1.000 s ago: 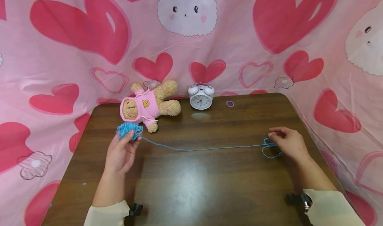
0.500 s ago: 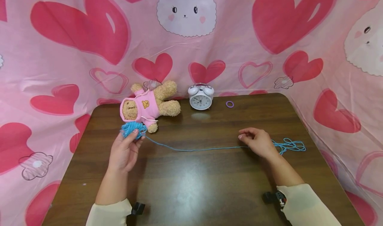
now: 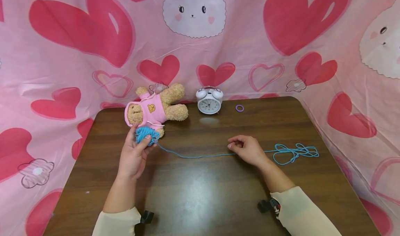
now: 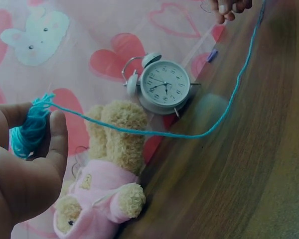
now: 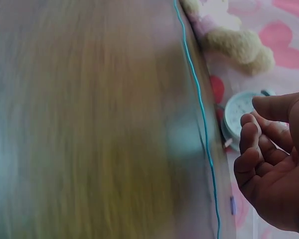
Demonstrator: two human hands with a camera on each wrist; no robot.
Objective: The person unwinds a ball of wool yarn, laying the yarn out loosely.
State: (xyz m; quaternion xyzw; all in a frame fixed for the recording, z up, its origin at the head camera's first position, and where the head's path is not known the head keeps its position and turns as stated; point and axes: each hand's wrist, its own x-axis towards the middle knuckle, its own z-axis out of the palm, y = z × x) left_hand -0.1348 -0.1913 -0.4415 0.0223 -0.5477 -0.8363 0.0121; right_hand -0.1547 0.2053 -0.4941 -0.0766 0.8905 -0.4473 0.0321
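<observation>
In the head view my left hand (image 3: 134, 158) grips a bundle of light blue yarn (image 3: 146, 134) between thumb and fingers, in front of the teddy bear (image 3: 156, 107). From the bundle one yarn strand (image 3: 193, 157) runs right across the table to a loose looped heap of yarn (image 3: 295, 152). My right hand (image 3: 248, 150) hovers by that strand, its fingers loosely bent. In the right wrist view the strand (image 5: 202, 109) passes apart from the hand (image 5: 274, 164), and nothing shows between its fingers. The left wrist view shows the yarn bundle (image 4: 32, 129) held off the table.
The teddy bear in a pink hoodie lies on its back at the table's rear left. A white alarm clock (image 3: 209, 100) stands at the back, with a purple ring (image 3: 239, 108) to its right. Pink heart-printed cloth (image 3: 243, 38) hangs behind the brown table (image 3: 193, 194).
My right hand has moved left along the strand, away from the looped heap, which now lies uncovered. My left hand has shifted slightly right with the yarn bundle.
</observation>
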